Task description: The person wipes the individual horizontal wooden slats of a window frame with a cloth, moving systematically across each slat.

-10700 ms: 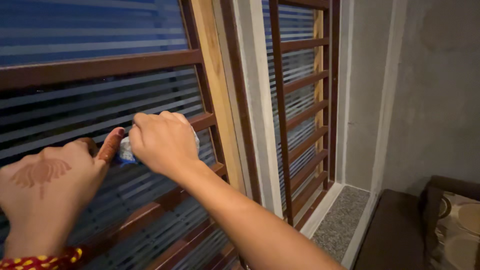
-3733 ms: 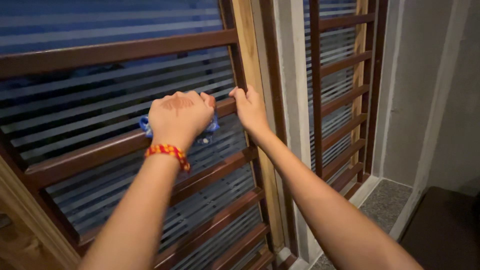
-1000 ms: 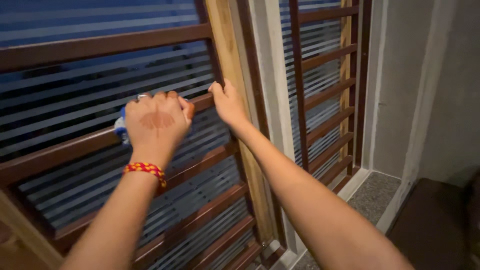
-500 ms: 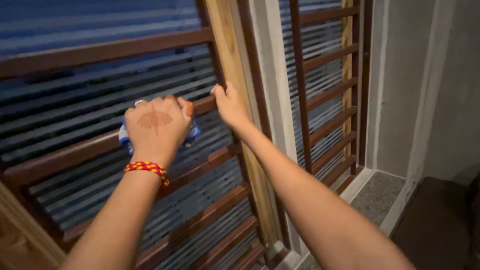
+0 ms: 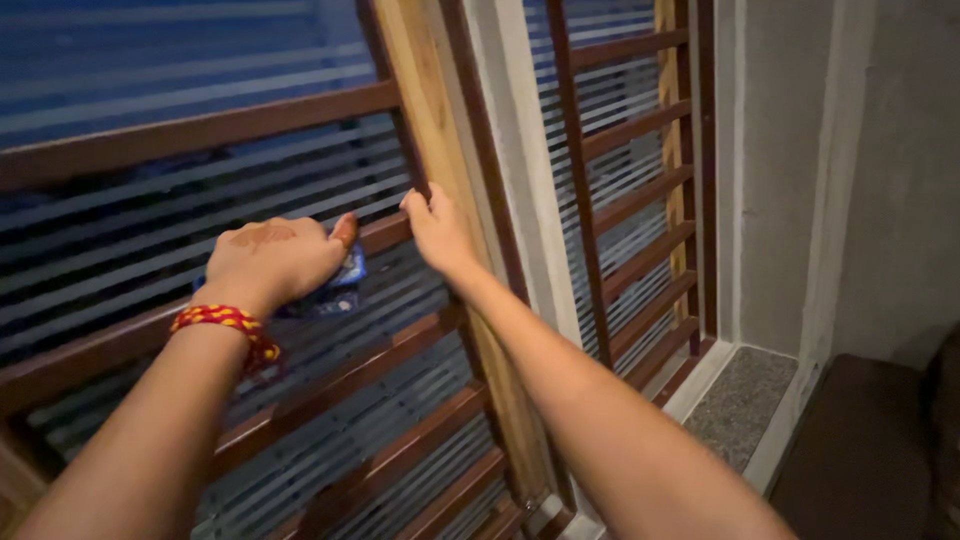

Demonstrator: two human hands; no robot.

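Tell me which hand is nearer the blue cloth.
Left. The left hand presses the blue cloth onto the brown window bar; the right hand grips that bar beside the cloth, apart.

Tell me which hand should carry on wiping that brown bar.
Left. The left hand already presses the blue cloth against the brown bar; the right hand only grips the bar's end.
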